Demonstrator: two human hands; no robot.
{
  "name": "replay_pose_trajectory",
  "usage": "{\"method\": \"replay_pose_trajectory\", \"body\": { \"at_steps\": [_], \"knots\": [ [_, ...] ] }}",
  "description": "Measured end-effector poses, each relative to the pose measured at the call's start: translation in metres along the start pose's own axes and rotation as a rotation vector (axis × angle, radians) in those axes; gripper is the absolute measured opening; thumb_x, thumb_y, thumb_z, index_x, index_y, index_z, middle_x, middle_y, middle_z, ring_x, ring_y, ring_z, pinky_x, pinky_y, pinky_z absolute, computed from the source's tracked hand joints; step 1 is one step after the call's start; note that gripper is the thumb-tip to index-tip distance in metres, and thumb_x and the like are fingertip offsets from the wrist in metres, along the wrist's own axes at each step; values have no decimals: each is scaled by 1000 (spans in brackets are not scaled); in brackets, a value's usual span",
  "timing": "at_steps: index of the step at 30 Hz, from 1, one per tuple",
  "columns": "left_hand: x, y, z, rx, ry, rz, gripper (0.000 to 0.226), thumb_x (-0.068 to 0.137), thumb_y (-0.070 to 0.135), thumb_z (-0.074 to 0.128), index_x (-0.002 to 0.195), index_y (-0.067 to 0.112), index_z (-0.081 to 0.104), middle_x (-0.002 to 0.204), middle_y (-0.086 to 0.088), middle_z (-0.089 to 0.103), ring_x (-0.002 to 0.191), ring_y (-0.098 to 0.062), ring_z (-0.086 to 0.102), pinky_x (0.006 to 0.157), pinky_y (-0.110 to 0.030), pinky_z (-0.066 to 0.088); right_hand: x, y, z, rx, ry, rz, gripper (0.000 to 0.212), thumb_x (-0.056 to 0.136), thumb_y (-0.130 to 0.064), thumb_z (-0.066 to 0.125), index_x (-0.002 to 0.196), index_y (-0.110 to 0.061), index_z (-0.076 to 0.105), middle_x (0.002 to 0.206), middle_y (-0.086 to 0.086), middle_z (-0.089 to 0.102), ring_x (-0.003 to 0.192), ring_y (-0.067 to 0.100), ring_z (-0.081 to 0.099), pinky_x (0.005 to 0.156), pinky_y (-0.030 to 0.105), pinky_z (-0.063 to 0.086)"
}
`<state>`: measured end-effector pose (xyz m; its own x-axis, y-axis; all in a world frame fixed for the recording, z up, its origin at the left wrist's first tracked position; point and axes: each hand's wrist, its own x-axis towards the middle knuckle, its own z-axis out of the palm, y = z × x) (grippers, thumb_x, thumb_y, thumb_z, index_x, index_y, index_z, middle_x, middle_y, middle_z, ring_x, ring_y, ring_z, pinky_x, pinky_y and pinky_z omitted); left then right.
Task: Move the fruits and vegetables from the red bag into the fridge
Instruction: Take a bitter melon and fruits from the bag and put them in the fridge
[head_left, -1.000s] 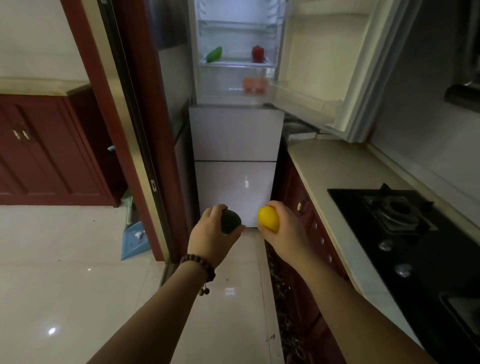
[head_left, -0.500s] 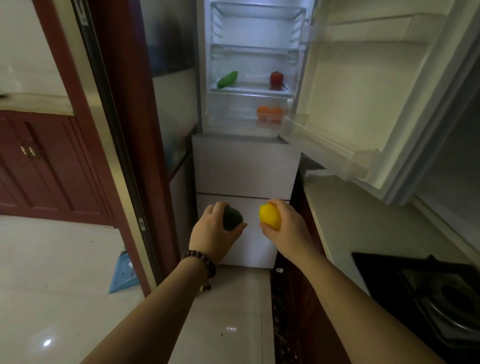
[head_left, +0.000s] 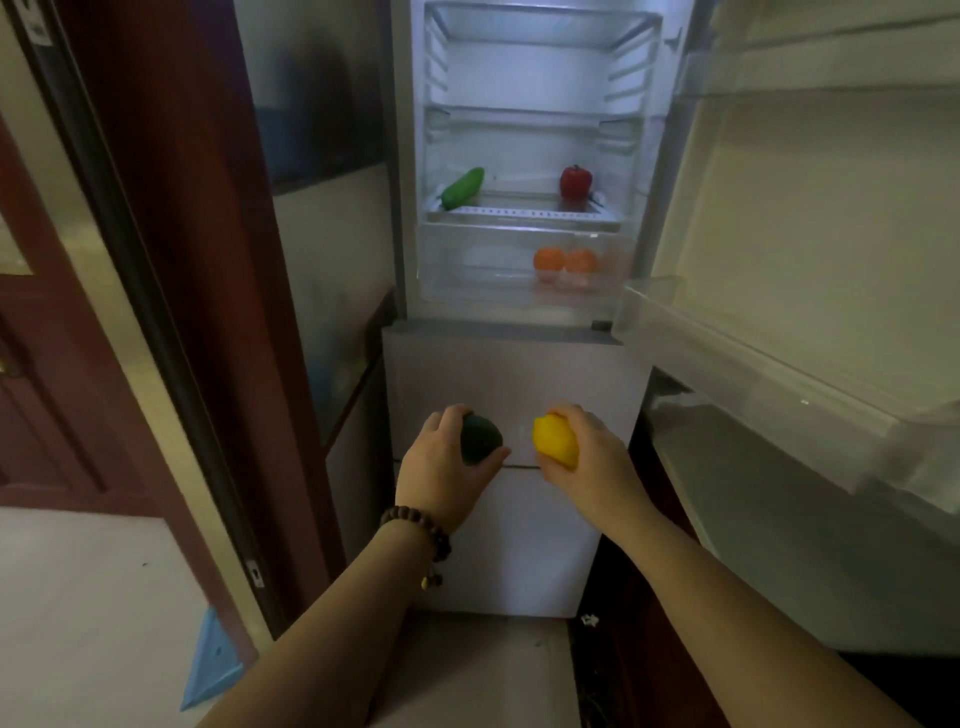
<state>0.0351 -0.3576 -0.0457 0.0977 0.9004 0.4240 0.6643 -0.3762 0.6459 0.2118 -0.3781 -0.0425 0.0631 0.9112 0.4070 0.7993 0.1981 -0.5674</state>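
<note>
My left hand (head_left: 444, 465) grips a dark green round fruit (head_left: 480, 438), likely an avocado. A yellow lemon (head_left: 556, 441) sits in the grip of my right hand (head_left: 592, 462). Both hands hover side by side in front of the fridge's lower drawers, below the open upper compartment of the fridge (head_left: 519, 364). Inside, a green cucumber (head_left: 462, 188) and a red pepper (head_left: 575, 182) lie on the bottom shelf. Two oranges (head_left: 565, 261) rest in the clear crisper drawer beneath. The red bag is out of view.
The fridge door (head_left: 805, 249) stands swung open to the right, its lower bin jutting over the countertop (head_left: 769, 499). A dark red door frame (head_left: 171, 260) borders the left. A blue object (head_left: 210, 660) lies on the pale floor.
I have stepped closer to the fridge; it fills more of the view and the stove has dropped out of sight. Both hands keep their fruits, held at the same spacing.
</note>
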Motion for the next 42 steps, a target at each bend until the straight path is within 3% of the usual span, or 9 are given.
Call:
{"method": "replay_pose_trajectory", "body": {
  "at_steps": [12, 14, 18, 24, 26, 29, 32, 36, 42],
  "knots": [
    [201, -40, -3, -107, 37, 141, 57, 78, 35, 73, 125, 14, 49, 118, -4, 54, 101, -8, 49, 85, -18, 39, 179, -7, 23, -38, 123, 32, 54, 79, -25, 73, 128, -21, 48, 123, 8, 54, 103, 26, 54, 77, 26, 37],
    [228, -35, 0, -137, 43, 181, 57, 78, 34, 73, 125, 13, 50, 117, -5, 55, 104, -14, 52, 87, -21, 41, 201, -4, 17, -38, 141, 37, 54, 80, -23, 72, 128, -21, 48, 123, 8, 53, 103, 26, 55, 77, 27, 37],
    [282, -25, 9, -222, 53, 223, 55, 75, 29, 76, 122, 17, 50, 117, -3, 53, 103, -12, 49, 90, -26, 43, 243, 5, 5, -53, 143, 24, 53, 83, -26, 69, 130, -24, 46, 124, 4, 53, 98, 18, 52, 76, 26, 36],
    [365, -10, 30, -264, 119, 311, 52, 69, 27, 81, 111, 18, 52, 111, -1, 51, 97, -9, 49, 76, -7, 36, 321, 33, -18, -68, 215, -23, 53, 79, -29, 72, 126, -25, 49, 121, 2, 54, 101, 17, 52, 80, 25, 36],
    [396, -5, 37, -274, 113, 377, 52, 68, 28, 82, 110, 16, 53, 109, 0, 55, 96, -9, 52, 77, -9, 41, 352, 42, -28, -84, 231, -32, 54, 80, -35, 70, 128, -24, 48, 115, -1, 52, 97, 14, 50, 79, 26, 37],
    [445, 5, 49, -255, 79, 420, 54, 66, 31, 83, 111, 16, 56, 105, 1, 59, 94, -9, 56, 83, -18, 48, 401, 57, -42, -104, 236, -40, 54, 79, -27, 71, 127, -27, 46, 115, -2, 50, 96, 15, 49, 80, 28, 37],
    [491, 14, 60, -175, -29, 414, 53, 66, 31, 83, 110, 16, 57, 104, 2, 59, 92, -10, 56, 82, -23, 49, 446, 71, -53, -115, 185, -56, 50, 80, -23, 71, 124, -29, 47, 112, -5, 48, 95, 14, 49, 78, 29, 39],
    [545, 15, 82, 29, -304, 471, 53, 68, 34, 80, 113, 18, 56, 107, -1, 62, 95, -16, 58, 87, -38, 52, 491, 96, -58, -158, 9, -20, 57, 79, -28, 72, 128, -29, 43, 115, 0, 51, 97, 17, 52, 77, 28, 43],
    [583, -1, 126, 359, -763, 434, 49, 83, 30, 67, 126, 22, 45, 121, -2, 54, 106, -17, 54, 93, -38, 48, 532, 135, -52, -403, -360, 123, 56, 82, -34, 69, 132, -26, 44, 125, 1, 49, 101, 15, 50, 80, 28, 45]
  ]
}}
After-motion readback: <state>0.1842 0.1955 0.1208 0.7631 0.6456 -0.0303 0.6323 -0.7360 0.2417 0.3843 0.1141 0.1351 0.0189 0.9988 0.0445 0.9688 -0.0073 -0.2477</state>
